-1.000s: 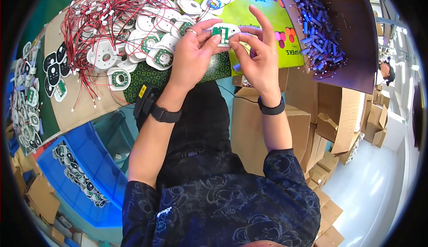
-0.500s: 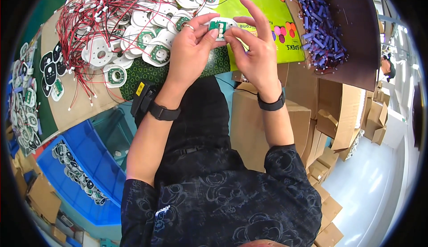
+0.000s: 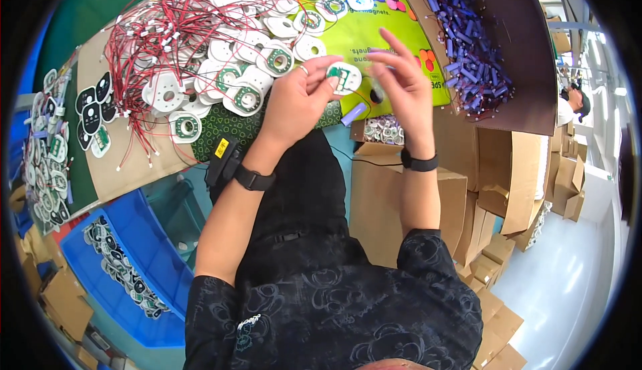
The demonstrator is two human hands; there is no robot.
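White disc bearing a green circuit board sits pinched in the left hand's grip, above the table's near edge. Just right, the right hand has its fingers raised and blurred; whether its grip holds anything I cannot tell. One blue bin stands near left on the floor. One loose purple cylinder lies by the near edge, five black plates left. Farther, dark lettering marks a yellow-green sheet; wired discs lie heaped, uncountable.
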